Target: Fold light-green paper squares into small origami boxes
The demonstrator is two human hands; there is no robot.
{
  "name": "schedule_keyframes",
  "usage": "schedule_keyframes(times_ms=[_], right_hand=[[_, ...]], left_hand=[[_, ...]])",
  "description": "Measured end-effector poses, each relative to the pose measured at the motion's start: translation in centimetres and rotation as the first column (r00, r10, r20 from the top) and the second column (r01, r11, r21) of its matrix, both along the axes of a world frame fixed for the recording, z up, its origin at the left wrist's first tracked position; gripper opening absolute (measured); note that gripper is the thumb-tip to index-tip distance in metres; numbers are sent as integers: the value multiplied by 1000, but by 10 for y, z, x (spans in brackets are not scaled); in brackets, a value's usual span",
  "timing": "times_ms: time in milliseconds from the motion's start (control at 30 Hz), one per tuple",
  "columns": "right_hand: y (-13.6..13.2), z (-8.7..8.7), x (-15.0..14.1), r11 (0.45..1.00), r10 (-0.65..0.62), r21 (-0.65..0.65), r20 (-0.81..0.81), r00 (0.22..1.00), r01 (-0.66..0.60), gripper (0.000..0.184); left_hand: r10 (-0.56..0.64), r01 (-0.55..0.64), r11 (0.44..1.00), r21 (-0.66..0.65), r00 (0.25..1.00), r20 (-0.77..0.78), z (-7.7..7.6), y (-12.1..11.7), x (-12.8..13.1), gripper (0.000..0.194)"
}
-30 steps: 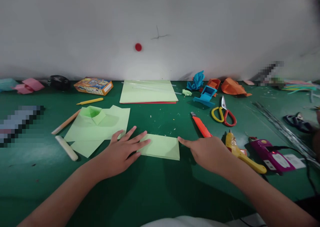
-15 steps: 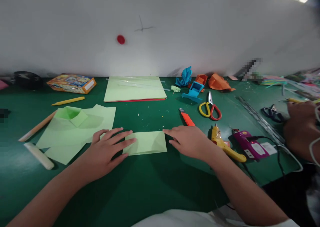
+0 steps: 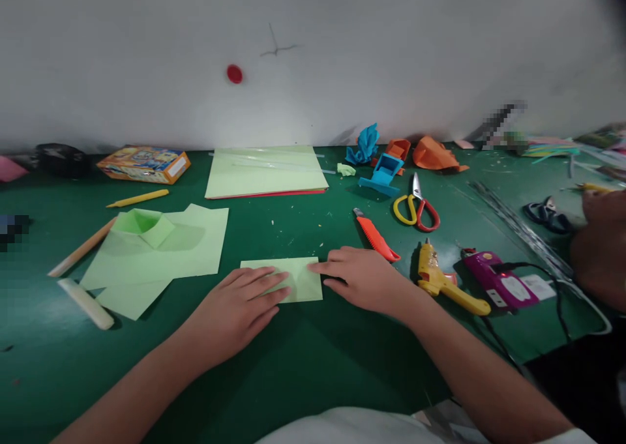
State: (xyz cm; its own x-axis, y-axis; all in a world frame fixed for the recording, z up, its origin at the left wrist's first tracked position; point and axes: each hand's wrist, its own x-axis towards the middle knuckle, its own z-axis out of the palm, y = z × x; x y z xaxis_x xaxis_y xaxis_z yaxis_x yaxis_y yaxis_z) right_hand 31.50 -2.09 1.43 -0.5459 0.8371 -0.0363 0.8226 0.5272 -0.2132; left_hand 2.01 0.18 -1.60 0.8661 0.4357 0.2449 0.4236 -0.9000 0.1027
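Observation:
A folded light green paper [image 3: 303,282] lies flat on the green table in front of me. My left hand [image 3: 247,300] rests over its left half with outstretched fingers spread on the surface. From the right, my right hand [image 3: 359,276] touches the paper's right side with an extended index fingertip; its other fingers are loosely bent. Neither hand lifts the sheet. Left of them, a small folded green paper box [image 3: 147,227] sits on cut green paper [image 3: 195,248].
A stack of green sheets [image 3: 264,177] lies by the wall. To the right are a red cutter [image 3: 376,236], scissors [image 3: 415,206], a yellow glue gun [image 3: 443,284] and a purple device [image 3: 499,281] with cables. Another person's hand [image 3: 604,248] is at the far right.
My left hand has slid right, further onto the folded paper. My right fingertip has moved slightly left, from the paper's top right corner onto its surface. The view has shifted a little.

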Motion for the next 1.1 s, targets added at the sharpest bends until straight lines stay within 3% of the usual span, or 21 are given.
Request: schedule_keyframes(times_ms=[300, 533, 1100], right_hand=[[3, -6, 5, 998, 57, -30, -64, 996, -59, 35], [2, -6, 5, 997, 68, -33, -69, 995, -70, 36], [0, -2, 4, 996, 49, -69, -113, 992, -57, 37]], left_hand=[[26, -25, 1000, -16, 998, 53, -4, 5, -2, 29], [79, -79, 994, -76, 997, -1, 0, 3, -2, 30], [51, -49, 994, -97, 998, 26, 3, 3, -1, 29]])
